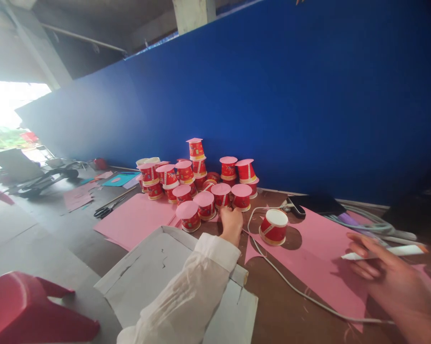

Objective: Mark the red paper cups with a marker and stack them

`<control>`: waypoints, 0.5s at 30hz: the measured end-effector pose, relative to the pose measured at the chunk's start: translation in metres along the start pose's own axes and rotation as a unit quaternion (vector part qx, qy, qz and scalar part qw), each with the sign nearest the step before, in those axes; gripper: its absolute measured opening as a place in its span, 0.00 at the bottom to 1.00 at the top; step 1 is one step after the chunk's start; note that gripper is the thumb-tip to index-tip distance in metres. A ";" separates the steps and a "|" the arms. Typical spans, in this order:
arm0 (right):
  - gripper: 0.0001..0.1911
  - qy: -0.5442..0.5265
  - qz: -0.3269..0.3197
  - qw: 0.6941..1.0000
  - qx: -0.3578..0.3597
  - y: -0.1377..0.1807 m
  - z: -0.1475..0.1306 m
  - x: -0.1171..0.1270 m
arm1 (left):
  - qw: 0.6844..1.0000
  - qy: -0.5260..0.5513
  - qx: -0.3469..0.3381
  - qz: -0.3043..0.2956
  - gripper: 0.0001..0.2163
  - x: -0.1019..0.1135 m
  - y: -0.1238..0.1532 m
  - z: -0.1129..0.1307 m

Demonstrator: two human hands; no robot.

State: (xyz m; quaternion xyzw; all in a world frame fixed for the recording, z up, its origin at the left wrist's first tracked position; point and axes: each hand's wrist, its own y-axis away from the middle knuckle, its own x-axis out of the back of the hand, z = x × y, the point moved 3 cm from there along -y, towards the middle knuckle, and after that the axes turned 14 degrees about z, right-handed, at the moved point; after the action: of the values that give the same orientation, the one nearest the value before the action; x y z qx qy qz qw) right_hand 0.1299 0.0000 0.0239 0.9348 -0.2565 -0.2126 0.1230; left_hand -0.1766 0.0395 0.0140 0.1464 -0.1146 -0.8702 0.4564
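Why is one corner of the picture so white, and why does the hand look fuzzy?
Head view: daylight floods the opening at upper left and washes it out; the right hand, holding a white stick, sits close to the lens and blurs; the red cups stay fairly sharp; the blue wall slants from the wide lens.

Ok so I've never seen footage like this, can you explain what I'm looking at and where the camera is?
The single picture comes from a camera worn on a person's head, looking down at their own two bare hands; there is no machine. The left hand, in a white sleeve, reaches to a pile of upside-down red paper cups capped with pink paper. The right hand holds a white stick-like tool. One more red cup stands alone on pink paper sheets. Scissors, a white cable and flattened cardboard also lie there.
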 end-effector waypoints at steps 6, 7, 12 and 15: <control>0.31 0.003 -0.005 1.000 -0.016 -0.007 0.004 0.003 | 0.999 -0.036 -0.032 0.010 0.17 0.003 -0.009 0.008; 0.32 0.004 -0.007 1.000 -0.017 -0.008 0.005 0.004 | 0.998 -0.045 -0.032 0.007 0.18 0.003 -0.009 0.009; 0.33 0.005 -0.010 1.000 -0.014 -0.007 0.006 0.005 | 0.996 -0.084 -0.025 -0.016 0.22 0.001 -0.009 0.013; 0.33 0.006 -0.001 1.000 -0.016 -0.004 0.005 0.003 | 0.994 -0.096 -0.028 -0.032 0.23 -0.003 -0.010 0.012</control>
State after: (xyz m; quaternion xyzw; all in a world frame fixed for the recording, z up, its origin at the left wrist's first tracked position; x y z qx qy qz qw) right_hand 0.1318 0.0010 0.0169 0.9340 -0.2517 -0.2116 0.1394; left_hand -0.1871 0.0479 0.0227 0.0527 -0.1285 -0.8973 0.4191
